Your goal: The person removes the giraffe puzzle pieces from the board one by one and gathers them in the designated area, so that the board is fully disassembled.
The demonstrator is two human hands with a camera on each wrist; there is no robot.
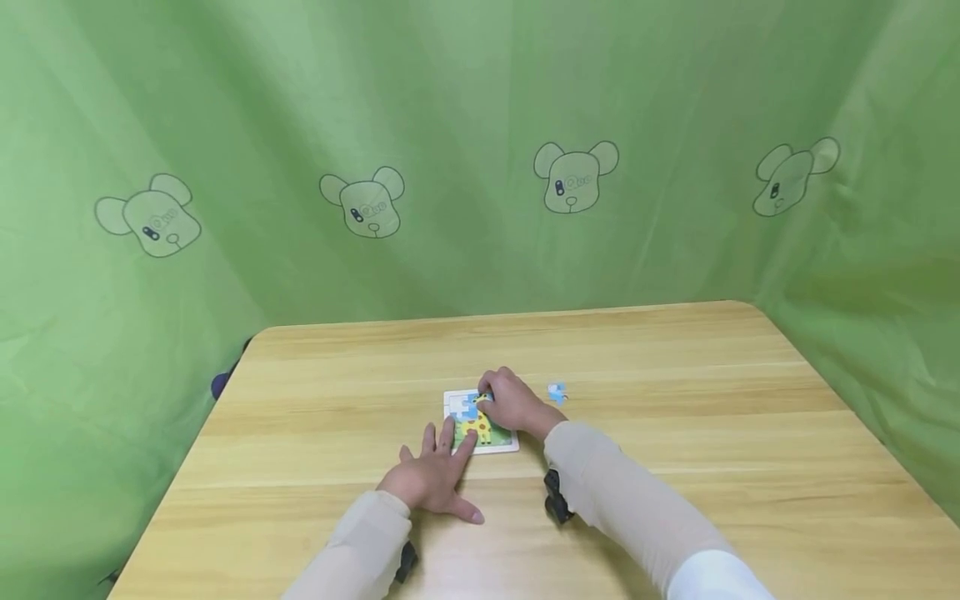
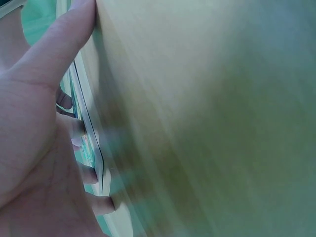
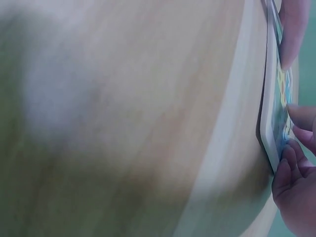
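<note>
A small jigsaw puzzle in a white-edged tray shows a yellow giraffe on green and blue, with a white patch at its upper left. Spread flat, my left hand rests its fingertips on the lower left of the puzzle, the thumb out on the table. At the upper right, my right hand curls its thumb and fingers down on a puzzle piece, mostly hidden by the hand. In the right wrist view, the thumb and bent fingers touch the picture. A loose blue-and-white piece lies right of the tray.
The wooden table has rounded far corners. Green curtains printed with mouse heads hang behind it and at both sides. A dark object shows past the table's left edge.
</note>
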